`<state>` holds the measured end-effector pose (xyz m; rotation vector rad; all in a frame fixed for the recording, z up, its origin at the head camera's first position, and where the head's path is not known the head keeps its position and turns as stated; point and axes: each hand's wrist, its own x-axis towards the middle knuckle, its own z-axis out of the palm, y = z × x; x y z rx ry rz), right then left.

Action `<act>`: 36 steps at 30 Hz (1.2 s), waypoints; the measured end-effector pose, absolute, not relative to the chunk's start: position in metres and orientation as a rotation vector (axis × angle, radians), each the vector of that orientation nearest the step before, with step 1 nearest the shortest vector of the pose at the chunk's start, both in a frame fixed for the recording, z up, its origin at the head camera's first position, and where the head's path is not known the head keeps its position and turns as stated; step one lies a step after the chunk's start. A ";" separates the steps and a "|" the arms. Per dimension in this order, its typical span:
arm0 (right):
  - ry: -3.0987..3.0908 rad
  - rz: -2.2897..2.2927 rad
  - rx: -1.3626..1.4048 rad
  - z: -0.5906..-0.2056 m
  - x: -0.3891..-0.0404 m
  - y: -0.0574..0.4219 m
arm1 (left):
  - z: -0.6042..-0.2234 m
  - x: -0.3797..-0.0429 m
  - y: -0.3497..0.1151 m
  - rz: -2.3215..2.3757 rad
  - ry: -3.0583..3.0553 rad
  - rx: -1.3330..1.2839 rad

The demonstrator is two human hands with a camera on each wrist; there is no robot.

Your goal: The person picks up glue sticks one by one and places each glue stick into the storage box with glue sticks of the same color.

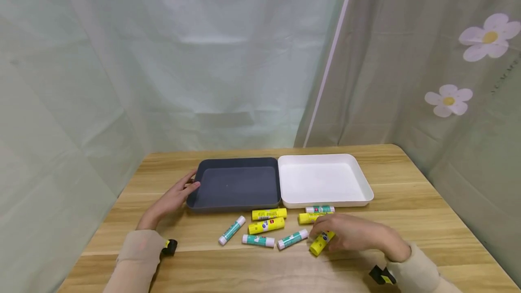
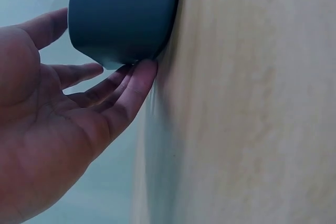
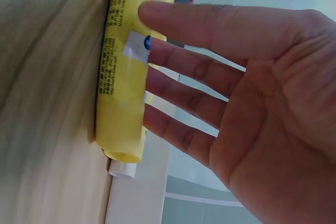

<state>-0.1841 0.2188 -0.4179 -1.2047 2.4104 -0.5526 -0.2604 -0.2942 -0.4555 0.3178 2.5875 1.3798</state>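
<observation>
My left hand (image 1: 172, 199) rests at the left side of a dark grey tray (image 1: 240, 186). Its thumb lies over the rim, and in the left wrist view the fairly straight fingers (image 2: 131, 90) touch the outer wall. On the right, my hand (image 1: 360, 233) pinches a yellow glue stick (image 1: 321, 244) between thumb and fingers, low over the table. The right wrist view has the thumb on one side of this glue stick (image 3: 122, 77) and the fingertips on the other. A second yellow glue stick (image 1: 309, 218) lies just beyond that hand, partly covered by it.
A white tray (image 1: 325, 182) stands against the dark one's right side. In front lie two yellow glue sticks (image 1: 266, 225) and several teal-and-white glue sticks (image 1: 293, 239), one close to the white tray. Curtains (image 1: 228, 58) hang behind the wooden table (image 1: 228, 270).
</observation>
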 end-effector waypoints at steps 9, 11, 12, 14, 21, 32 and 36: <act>2.444 -0.485 -1.204 -0.421 -0.183 0.216 | -0.460 -0.261 -0.302 1.471 2.514 0.312; 2.447 -0.479 -1.194 -0.422 -0.182 0.216 | -0.460 -0.261 -0.303 1.475 2.500 0.314; 2.448 -0.479 -1.188 -0.422 -0.182 0.216 | -0.460 -0.261 -0.303 1.477 2.494 0.317; 2.458 -0.477 -1.193 -0.422 -0.182 0.215 | -0.460 -0.261 -0.303 1.494 2.473 0.321; 2.500 -0.451 -1.231 -0.427 -0.184 0.214 | -0.460 -0.263 -0.303 1.525 2.453 0.318; 2.502 -0.461 -1.262 -0.428 -0.185 0.216 | -0.461 -0.262 -0.302 1.537 2.435 0.289; 2.513 -0.451 -1.294 -0.428 -0.185 0.216 | -0.460 -0.262 -0.302 1.555 2.425 0.288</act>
